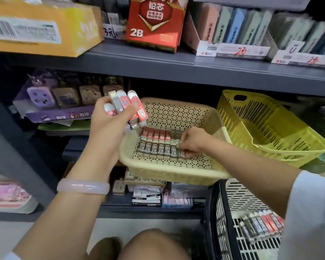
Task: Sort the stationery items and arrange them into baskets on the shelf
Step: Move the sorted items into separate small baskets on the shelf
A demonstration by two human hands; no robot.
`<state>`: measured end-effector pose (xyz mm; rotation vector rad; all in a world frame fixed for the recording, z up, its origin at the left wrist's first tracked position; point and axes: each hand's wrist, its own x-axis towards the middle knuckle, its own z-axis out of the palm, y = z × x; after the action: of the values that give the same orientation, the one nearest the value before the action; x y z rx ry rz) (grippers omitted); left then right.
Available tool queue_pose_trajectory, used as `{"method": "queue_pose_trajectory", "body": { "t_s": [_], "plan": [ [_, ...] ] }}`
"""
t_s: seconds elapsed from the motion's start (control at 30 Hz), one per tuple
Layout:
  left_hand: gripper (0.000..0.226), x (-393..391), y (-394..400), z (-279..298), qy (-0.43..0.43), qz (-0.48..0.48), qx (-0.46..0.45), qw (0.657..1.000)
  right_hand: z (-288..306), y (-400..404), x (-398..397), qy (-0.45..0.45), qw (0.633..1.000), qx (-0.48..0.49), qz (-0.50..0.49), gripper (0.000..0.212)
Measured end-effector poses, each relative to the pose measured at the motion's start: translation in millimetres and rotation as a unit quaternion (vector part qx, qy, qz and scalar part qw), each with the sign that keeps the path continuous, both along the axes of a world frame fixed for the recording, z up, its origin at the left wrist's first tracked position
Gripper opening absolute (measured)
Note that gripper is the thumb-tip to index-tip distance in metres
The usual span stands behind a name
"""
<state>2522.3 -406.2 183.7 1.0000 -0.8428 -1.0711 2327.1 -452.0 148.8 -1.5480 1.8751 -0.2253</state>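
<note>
My left hand point(109, 122), a pale bangle point(83, 186) on its wrist, is raised at the left rim of the beige basket point(169, 173), fingers curled round a bundle of 2B lead cases point(128, 107) with pink and silver caps pointing up. My right hand point(192, 141) reaches down into that basket, fingertips pinching one brown 2B lead case point(182, 153) at the right end of the row of 2B cases point(157, 151) lying on its floor. Behind the row stand red cases point(155, 133). Right of the beige basket tilts a yellow basket point(266, 128).
</note>
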Motion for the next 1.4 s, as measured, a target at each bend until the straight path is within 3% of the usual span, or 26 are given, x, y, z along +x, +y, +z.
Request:
{"method": "queue_pose_trajectory", "body": {
  "t_s": [0.13, 0.2, 0.27, 0.37, 0.63, 0.9, 0.97, 1.0, 1.07, 1.1, 1.2, 1.4],
  "plan": [
    [0.022, 1, -1, -8, 0.023, -0.004, 0.018, 1.0, 3, 4, 0, -0.013, 0.999, 0.004, 0.035, 0.014],
    [0.022, 0, 0, -9, 0.032, -0.012, 0.016, 0.999, 5, 6, -5, 0.022, 0.992, -0.007, 0.127, 0.034],
    [0.02, -1, 4, -11, 0.043, -0.011, 0.017, 0.999, 3, 7, -10, 0.133, 0.958, -0.02, 0.254, 0.062],
    [0.017, -5, 12, -13, 0.069, -0.012, 0.021, 0.997, -5, 8, -12, 0.202, 0.923, -0.052, 0.325, 0.082],
    [0.019, -13, 15, -11, 0.082, 0.01, 0.031, 0.996, -3, 0, -13, 0.211, 0.909, -0.082, 0.349, 0.071],
    [0.019, -12, 2, -6, 0.052, -0.005, 0.061, 0.997, 7, -2, -14, 0.18, 0.92, -0.088, 0.337, 0.059],
    [0.02, -13, -2, -5, 0.043, -0.015, 0.064, 0.997, 19, -1, -10, 0.089, 0.946, -0.105, 0.295, 0.042],
    [0.02, -13, -4, -5, 0.033, -0.019, 0.065, 0.997, 27, 1, -3, -0.037, 0.964, -0.1, 0.245, 0.033],
    [0.018, -16, -6, -5, 0.014, -0.023, 0.066, 0.997, 42, 5, 11, -0.302, 0.94, -0.061, 0.146, 0.022],
    [0.019, -16, -7, -4, 0.01, -0.025, 0.067, 0.997, 46, 5, 17, -0.372, 0.917, -0.065, 0.132, 0.018],
    [0.019, -18, -9, -4, 0.004, -0.028, 0.074, 0.997, 52, 5, 31, -0.379, 0.905, -0.094, 0.169, 0.014],
    [0.02, -13, -11, -2, 0.004, -0.052, 0.092, 0.994, 57, 4, 34, -0.374, 0.9, -0.086, 0.206, 0.037]
  ]
}}
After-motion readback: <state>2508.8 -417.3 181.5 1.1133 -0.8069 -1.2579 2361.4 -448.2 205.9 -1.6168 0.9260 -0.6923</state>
